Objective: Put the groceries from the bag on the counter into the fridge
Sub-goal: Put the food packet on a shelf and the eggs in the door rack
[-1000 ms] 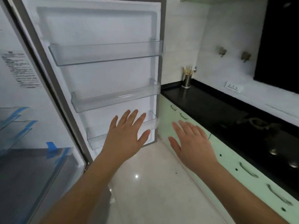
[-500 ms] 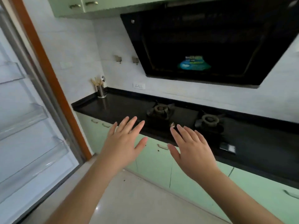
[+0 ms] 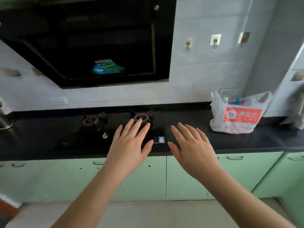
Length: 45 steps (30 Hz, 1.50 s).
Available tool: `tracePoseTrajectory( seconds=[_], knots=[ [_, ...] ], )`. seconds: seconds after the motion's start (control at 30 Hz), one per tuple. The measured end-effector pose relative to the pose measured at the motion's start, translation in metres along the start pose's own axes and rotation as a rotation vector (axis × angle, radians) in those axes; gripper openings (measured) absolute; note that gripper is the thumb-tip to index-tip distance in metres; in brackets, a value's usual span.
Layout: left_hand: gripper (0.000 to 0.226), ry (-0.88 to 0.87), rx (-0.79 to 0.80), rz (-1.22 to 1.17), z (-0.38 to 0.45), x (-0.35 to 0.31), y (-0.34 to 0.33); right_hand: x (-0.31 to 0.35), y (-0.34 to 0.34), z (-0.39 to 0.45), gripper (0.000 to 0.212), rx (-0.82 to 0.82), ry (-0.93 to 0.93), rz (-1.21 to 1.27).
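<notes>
Both hands, left (image 3: 130, 145) and right (image 3: 192, 147), are held flat above the counter (image 3: 246, 142) front edge, fingers spread, nothing gripped. The bag (image 3: 236, 114) is seen upright far right by the wall, bare counter between.

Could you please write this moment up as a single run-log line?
phase: approaching counter | left hand: open, empty | right hand: open, empty | grocery bag: untouched on counter, right of stove | fridge: out of view
</notes>
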<state>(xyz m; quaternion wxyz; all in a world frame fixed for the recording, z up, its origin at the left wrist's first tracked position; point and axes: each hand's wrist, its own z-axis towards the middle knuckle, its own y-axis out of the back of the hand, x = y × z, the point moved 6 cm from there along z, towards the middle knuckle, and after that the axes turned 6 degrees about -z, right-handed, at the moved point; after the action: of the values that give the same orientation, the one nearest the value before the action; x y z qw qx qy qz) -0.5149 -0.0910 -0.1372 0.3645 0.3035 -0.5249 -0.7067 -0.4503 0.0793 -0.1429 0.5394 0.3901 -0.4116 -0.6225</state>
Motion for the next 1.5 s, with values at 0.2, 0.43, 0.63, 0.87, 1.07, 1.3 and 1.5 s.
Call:
tracePoseTrajectory(
  seconds=[0.2, 0.43, 0.63, 0.87, 1.07, 1.3, 1.5],
  knots=[
    [0.071, -0.181, 0.029, -0.045, 0.06, -0.064, -0.028, -0.069, -0.01, -0.004, 0.057, -0.017, -0.148, -0.041],
    [0.074, -0.346, 0.045, -0.095, 0.126, -0.104, -0.053, -0.122, -0.022, 0.015, 0.058, 0.008, -0.278, -0.125],
    [0.077, -0.476, 0.051, -0.143, 0.18, -0.126, -0.066, -0.15, -0.031, 0.038, 0.062, 0.02, -0.387, -0.18],
    [0.082, -0.598, 0.1, -0.192, 0.225, -0.178, -0.098, -0.2, -0.042, 0.036, 0.062, 0.051, -0.52, -0.225],
    [0.083, -0.67, 0.115, -0.21, 0.259, -0.232, -0.118, -0.255, -0.054, 0.038, 0.063, 0.075, -0.574, -0.226],
    [0.083, -0.673, 0.127, -0.192, 0.299, -0.312, -0.141, -0.344, -0.067, 0.039, 0.062, 0.09, -0.569, -0.209],
    [0.085, -0.617, 0.178, -0.167, 0.336, -0.355, -0.17, -0.41, -0.078, 0.048, 0.061, 0.126, -0.506, -0.2]
  ],
)
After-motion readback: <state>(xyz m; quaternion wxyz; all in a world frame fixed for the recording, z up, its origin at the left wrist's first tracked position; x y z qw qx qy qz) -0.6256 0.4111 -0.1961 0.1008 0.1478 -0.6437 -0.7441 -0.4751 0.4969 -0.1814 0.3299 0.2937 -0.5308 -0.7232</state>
